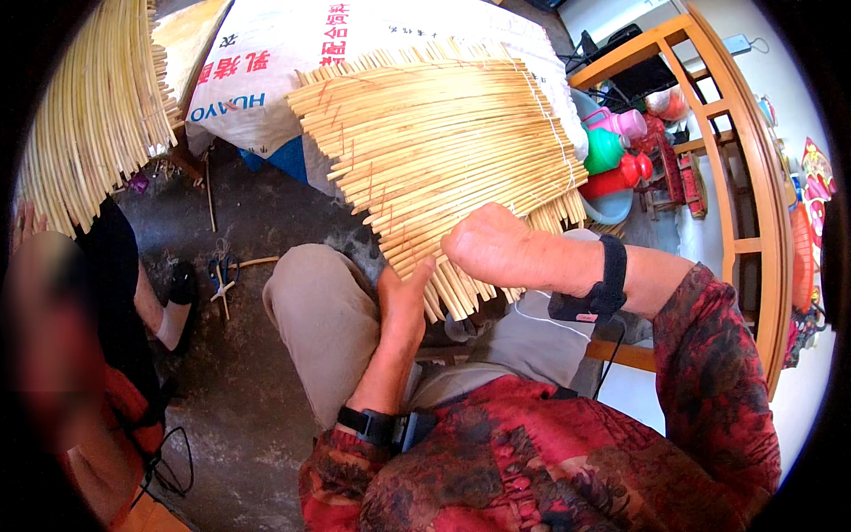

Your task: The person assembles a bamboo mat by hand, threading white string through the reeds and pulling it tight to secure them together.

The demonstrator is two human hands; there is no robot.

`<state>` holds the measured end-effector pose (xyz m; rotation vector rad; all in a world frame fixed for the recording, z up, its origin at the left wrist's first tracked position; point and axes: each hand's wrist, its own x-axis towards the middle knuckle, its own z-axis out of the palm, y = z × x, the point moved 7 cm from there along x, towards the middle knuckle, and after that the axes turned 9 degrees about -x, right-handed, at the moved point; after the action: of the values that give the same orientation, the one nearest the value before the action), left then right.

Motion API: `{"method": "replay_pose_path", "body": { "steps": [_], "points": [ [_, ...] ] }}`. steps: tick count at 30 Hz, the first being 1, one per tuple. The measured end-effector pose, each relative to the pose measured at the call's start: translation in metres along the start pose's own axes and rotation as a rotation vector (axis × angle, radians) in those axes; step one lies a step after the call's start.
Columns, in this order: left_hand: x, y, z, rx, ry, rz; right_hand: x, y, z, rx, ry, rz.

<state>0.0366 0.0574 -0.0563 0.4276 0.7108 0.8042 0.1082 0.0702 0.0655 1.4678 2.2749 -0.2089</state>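
A mat of pale yellow stalks (443, 151), stitched side by side with thread, slopes from over my knees onto a white sack. My left hand (402, 301) grips its near edge, thumb on top and fingers hidden underneath. Over the near right part of the mat, my right hand (486, 246) is closed in a fist, its back toward me. Whatever it may pinch is hidden. A loose white thread (554, 324) hangs in a curve below my right wrist. Reddish stitches run along the mat's left side, and a white thread line follows its right side.
The printed white sack (266, 62) lies beyond the mat. At left, another person sits by a second stalk mat (93, 97). Blue-handled scissors (222, 270) and loose stalk pieces lie on the dark floor. A basin (612, 208) with colourful bottles and a wooden frame (740, 177) stand at right.
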Motion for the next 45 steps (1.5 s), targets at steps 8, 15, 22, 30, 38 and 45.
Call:
{"method": "replay_pose_path", "body": {
  "steps": [8, 15, 22, 30, 38, 45],
  "points": [
    [-0.006, 0.002, 0.007, -0.033, -0.050, -0.024, 0.005, -0.006, 0.016, -0.017, -0.028, 0.007],
    [-0.008, 0.006, 0.001, 0.018, -0.020, 0.049, -0.013, 0.049, -0.016, 0.236, 0.046, 0.331],
    [-0.020, 0.053, 0.043, 0.077, -0.105, 0.145, -0.075, 0.089, 0.001, 0.243, 0.640, 0.340],
    [-0.082, 0.147, 0.153, 0.861, -0.218, 0.443, -0.105, 0.107, -0.042, 0.696, 1.015, 0.671],
    [-0.204, 0.121, 0.249, 1.811, -0.604, 1.432, -0.169, 0.094, -0.014, 2.135, 1.311, 0.302],
    [-0.214, 0.081, 0.207, 2.045, -0.521, 1.682, -0.138, 0.048, 0.016, 2.290, 1.105, 0.127]
  ]
}}
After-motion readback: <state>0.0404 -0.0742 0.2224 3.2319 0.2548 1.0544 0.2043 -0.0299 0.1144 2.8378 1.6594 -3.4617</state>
